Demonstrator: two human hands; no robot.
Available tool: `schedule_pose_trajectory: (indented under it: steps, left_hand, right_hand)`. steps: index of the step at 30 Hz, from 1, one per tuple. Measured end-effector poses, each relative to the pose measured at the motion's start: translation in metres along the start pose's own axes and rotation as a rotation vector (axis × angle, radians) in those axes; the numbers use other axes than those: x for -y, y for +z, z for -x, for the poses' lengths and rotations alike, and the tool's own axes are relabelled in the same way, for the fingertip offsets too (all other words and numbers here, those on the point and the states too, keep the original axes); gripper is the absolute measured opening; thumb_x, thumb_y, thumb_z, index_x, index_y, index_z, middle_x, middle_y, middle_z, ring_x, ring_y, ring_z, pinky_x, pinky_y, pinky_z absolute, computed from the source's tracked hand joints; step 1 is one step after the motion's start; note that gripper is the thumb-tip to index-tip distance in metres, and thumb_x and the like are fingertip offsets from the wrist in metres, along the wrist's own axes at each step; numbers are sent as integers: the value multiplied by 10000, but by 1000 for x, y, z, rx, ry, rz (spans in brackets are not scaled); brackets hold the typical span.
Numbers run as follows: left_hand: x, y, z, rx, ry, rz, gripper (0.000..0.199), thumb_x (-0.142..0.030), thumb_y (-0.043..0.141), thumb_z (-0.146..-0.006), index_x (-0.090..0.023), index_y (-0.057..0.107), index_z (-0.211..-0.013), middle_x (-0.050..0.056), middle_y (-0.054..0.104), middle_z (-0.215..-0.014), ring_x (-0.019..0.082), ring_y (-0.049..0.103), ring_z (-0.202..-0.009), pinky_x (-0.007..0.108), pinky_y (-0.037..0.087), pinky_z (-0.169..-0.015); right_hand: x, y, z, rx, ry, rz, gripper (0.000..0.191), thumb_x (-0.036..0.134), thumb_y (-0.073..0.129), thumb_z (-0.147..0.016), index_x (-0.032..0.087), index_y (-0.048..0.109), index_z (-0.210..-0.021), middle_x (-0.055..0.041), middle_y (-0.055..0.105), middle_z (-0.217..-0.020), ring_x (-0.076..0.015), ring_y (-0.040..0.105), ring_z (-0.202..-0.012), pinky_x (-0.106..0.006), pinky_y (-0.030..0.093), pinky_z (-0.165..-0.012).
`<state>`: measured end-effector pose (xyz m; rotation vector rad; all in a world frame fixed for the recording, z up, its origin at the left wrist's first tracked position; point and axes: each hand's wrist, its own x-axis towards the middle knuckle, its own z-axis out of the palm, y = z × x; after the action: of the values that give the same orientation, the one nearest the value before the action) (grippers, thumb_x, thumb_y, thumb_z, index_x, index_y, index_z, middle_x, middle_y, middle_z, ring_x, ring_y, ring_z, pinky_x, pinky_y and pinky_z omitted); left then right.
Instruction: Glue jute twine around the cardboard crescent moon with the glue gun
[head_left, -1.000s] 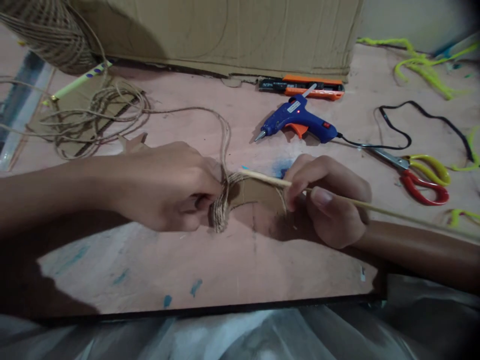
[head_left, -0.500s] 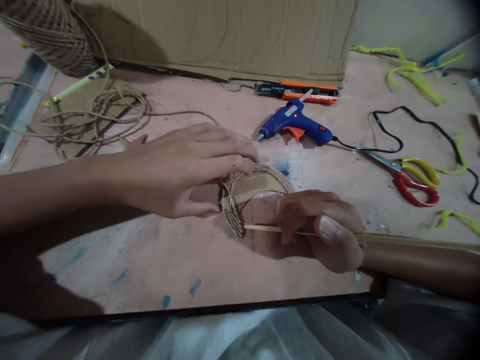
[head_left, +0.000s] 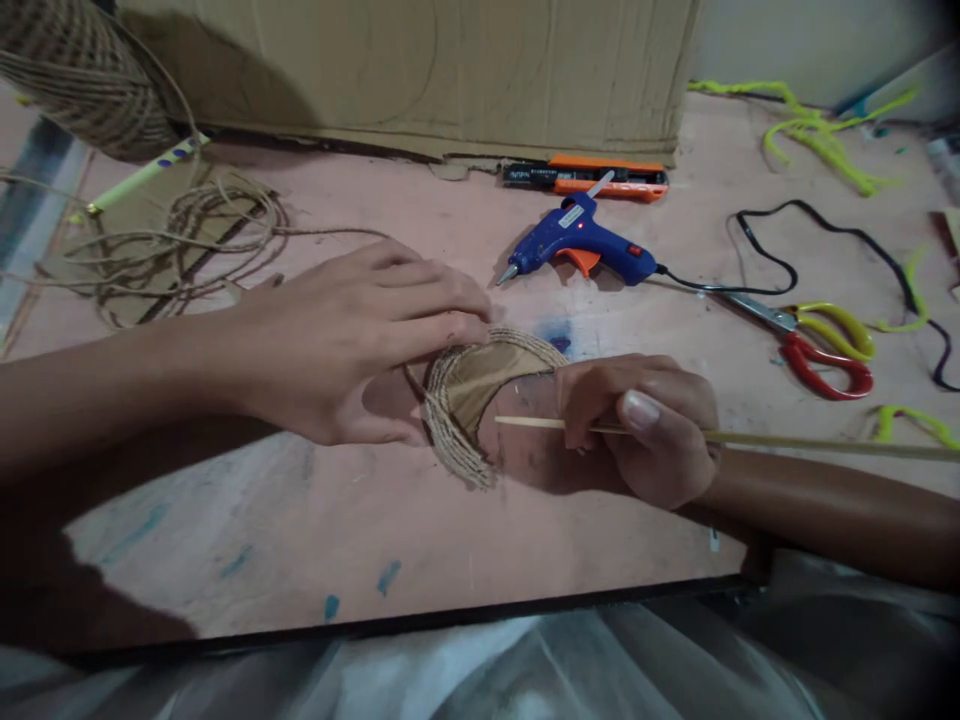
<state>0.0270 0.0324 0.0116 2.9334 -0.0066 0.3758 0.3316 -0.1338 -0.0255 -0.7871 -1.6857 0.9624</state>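
Observation:
A crescent-shaped cardboard piece (head_left: 480, 378) lies flat on the table, its outer border covered by several rows of jute twine (head_left: 448, 440). My left hand (head_left: 375, 335) rests over its upper left side, palm down, with fingers stretched out and the thumb apart. Pinched in my right hand (head_left: 645, 425) is a thin wooden skewer (head_left: 529, 422); its pointed tip is over the crescent's inner opening, a little apart from the twine rows. The fingers of my right hand cover the crescent's right end. Loose twine runs from behind my left hand to a tangle (head_left: 217, 230).
A blue glue gun (head_left: 585, 240) with a lit red light lies beyond the crescent, its black cord (head_left: 795, 205) trailing right. Near it are an orange utility knife (head_left: 592, 180) and scissors (head_left: 825, 345). A twine spool (head_left: 90, 80) and a cardboard sheet (head_left: 390, 70) stand behind.
The skewer tip has lifted off the lower twine rows and moved slightly up, over the inner opening. The crescent has turned slightly under my left hand, and the whole view has shifted a little.

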Motion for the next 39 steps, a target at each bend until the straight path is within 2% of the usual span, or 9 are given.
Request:
schedule_pose_trajectory:
  steps: [2,4,7,10,16,20,24,32,39]
  left_hand:
    - [1,2,0,33,2,50,635,-695,539,-1313,-241,563,-1757,179,721,-1914,401,701,-1780,576,495,-1381]
    - [1,3,1,56,-22,33,641,-734,586,-1283,-262,589,-1717,156,767,-1867,410,750,-1709,595,511,-1347]
    - [-3,1,2,55,-63,-119,772,-972,638,-1184,-291,677,-1546,114,909,-1569,410,848,-1422,612,554,-1198]
    - [-11,0,3,-8,-26,-267,763,-1016,574,-1191,-268,685,-1293,113,913,-1306,389,849,-1249,610,550,-1086]
    - [-12,8,1,-5,80,-40,593,-677,487,-1340,-213,616,-1686,180,863,-1690,360,790,-1663,560,527,-1364]
    - [-7,9,1,20,55,-51,654,-823,548,-1277,-234,705,-1512,193,905,-1520,431,857,-1434,598,585,-1103]
    - [-9,4,0,36,29,-117,739,-988,634,-1185,-265,777,-1244,144,883,-1186,382,827,-1129,537,552,-858]
    - [-29,8,-4,-57,45,-275,742,-892,538,-1296,-231,748,-1032,105,785,-971,303,731,-952,453,428,-659]
    - [-37,5,1,-65,2,-41,472,-616,558,-1349,-249,753,-1126,102,826,-1112,280,699,-943,462,494,-777]
  right_hand:
    - [4,1,-6,-98,-58,-51,396,367,638,-1272,256,711,-900,14,676,-726,-142,603,-577,-309,440,-552]
    - [8,0,-10,-58,-57,-72,333,285,668,-1230,239,748,-910,13,712,-750,-129,645,-597,-290,469,-574]
    - [12,-4,-12,-7,-21,-67,252,164,645,-1168,214,815,-989,25,706,-769,-98,611,-582,-262,465,-578]
    - [13,-8,-11,-35,1,-66,244,140,635,-1142,209,827,-1008,32,684,-758,-95,581,-564,-257,439,-551]
    - [16,-11,-12,9,42,-36,243,115,632,-1136,226,800,-999,35,708,-786,-97,595,-588,-258,447,-578]
    - [16,-12,-12,16,45,-53,220,136,656,-1129,238,802,-999,38,681,-757,-108,588,-565,-269,449,-555]
    - [16,-12,-12,46,32,-45,250,133,619,-1150,251,790,-1010,28,706,-790,-121,602,-582,-290,481,-578]
    - [16,-12,-14,84,19,-39,247,114,620,-1163,233,792,-1030,32,740,-819,-103,638,-622,-254,509,-620]
    - [14,-1,-13,35,24,-89,222,260,700,-1233,208,867,-1096,-7,798,-911,-128,727,-713,-250,574,-663]
